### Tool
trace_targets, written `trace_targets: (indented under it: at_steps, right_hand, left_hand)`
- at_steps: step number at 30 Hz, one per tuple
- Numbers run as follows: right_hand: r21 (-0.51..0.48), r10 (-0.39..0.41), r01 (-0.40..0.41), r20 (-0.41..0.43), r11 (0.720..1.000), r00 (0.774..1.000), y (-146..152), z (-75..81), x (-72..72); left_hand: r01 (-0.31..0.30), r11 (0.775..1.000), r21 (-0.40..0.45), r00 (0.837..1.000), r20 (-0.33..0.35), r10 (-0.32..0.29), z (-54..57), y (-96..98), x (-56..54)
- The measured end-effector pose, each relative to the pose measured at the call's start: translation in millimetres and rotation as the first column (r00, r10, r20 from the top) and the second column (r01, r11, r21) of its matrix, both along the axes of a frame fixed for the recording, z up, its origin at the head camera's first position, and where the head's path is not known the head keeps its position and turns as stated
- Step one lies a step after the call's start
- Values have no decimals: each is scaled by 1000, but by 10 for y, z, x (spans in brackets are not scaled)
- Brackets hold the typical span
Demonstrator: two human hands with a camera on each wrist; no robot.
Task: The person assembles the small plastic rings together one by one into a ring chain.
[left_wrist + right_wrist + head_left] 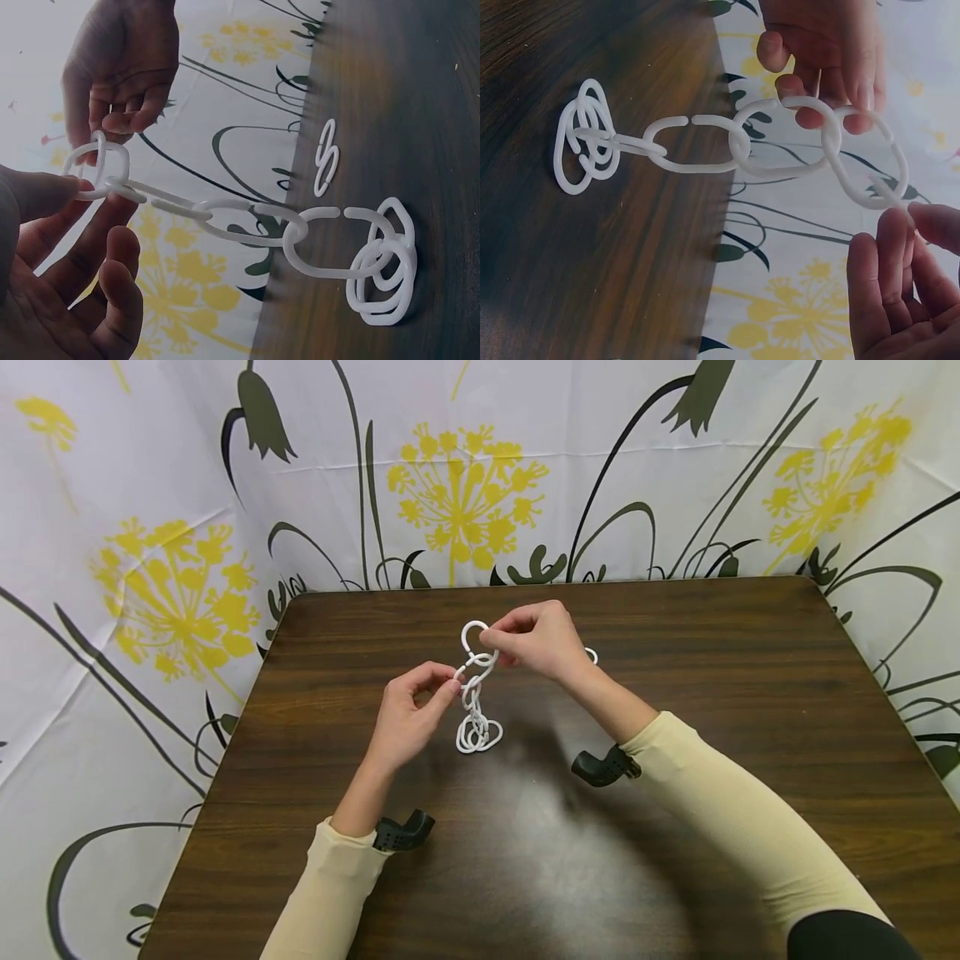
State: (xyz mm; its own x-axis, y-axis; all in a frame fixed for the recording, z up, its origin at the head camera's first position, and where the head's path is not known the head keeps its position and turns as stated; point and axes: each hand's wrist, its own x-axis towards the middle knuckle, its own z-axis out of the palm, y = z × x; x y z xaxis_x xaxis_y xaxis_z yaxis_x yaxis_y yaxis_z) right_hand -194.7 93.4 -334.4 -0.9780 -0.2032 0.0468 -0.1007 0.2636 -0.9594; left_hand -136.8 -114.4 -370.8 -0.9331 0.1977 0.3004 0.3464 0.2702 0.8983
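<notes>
My left hand (408, 714) pinches a white plastic chain link (853, 189) between thumb and fingertips. Just above and to the right, my right hand (543, 639) pinches another white link (462, 637), which touches the first; whether the two are joined cannot be told. Below them hangs a white chain (322, 273) of several oval links, each with a small gap in its side. Its lower end lies bunched on the tabletop. In the right wrist view, the left hand's other fingers (771, 51) are loosely curled beside the chain.
A dark wood-grain table (337, 635) lies under both hands. Two loose white links (322, 154) rest on it, mostly hidden behind the right wrist in the head view. Behind the table hangs a white curtain (315, 485) with yellow and grey-green flowers.
</notes>
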Motion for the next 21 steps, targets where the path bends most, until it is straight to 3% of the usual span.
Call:
trace_targets:
  at_steps: [4,9,14,17,21]
  right_hand:
    - [-71,8,-8,2,997,1000,5,4,1]
    - [-127,47,-44,20,991,999,-1,9,19]
    - [-127,111,-107,25,986,994,-20,16,54]
    - [-112,137,-132,35,985,990,-28,10,62]
    - [-93,170,-165,51,982,984,-15,4,60]
  left_hand:
    - [-1,1000,9,999,37,0,161,5,74]
    - [-14,1000,-14,998,54,14,181,-21,69]
    - [-42,998,-44,999,28,43,182,-21,63]
    - [-69,997,-19,997,15,70,200,14,49]
    - [-88,992,87,996,27,86,185,61,-17]
